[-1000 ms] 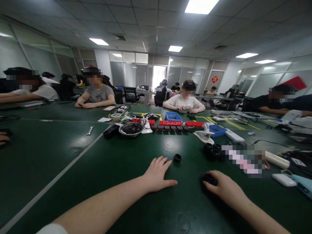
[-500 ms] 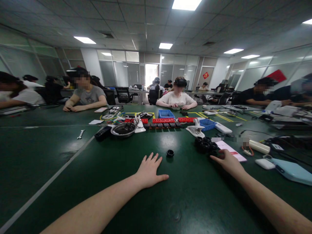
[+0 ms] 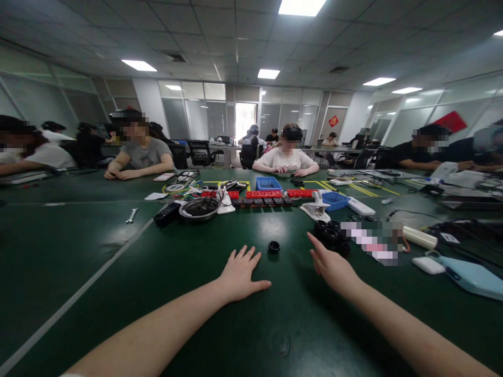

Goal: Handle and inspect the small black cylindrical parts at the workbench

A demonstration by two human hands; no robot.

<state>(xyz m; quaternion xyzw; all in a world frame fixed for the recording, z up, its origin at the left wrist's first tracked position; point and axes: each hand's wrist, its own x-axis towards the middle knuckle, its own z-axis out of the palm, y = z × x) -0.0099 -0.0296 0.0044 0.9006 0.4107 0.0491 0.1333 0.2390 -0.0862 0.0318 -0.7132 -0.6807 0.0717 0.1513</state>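
My left hand lies palm down on the green table, fingers spread, holding nothing. Just beyond its fingertips, to the right, a small round black cup-like part sits by itself. My right hand hovers to the right of that part, index finger stretched out and the other fingers partly curled, with nothing visible in it. Right behind it is a cluster of several black round parts, partly covered by the hand.
A white clamp stand, blue trays and red strips run across the middle. A round black pan and a wrench are at left, a light blue case at right. People sit around the table.
My right hand has moved left, away from the front of the black cluster toward the single black part, and its index finger now points out. My left hand has stayed in place.
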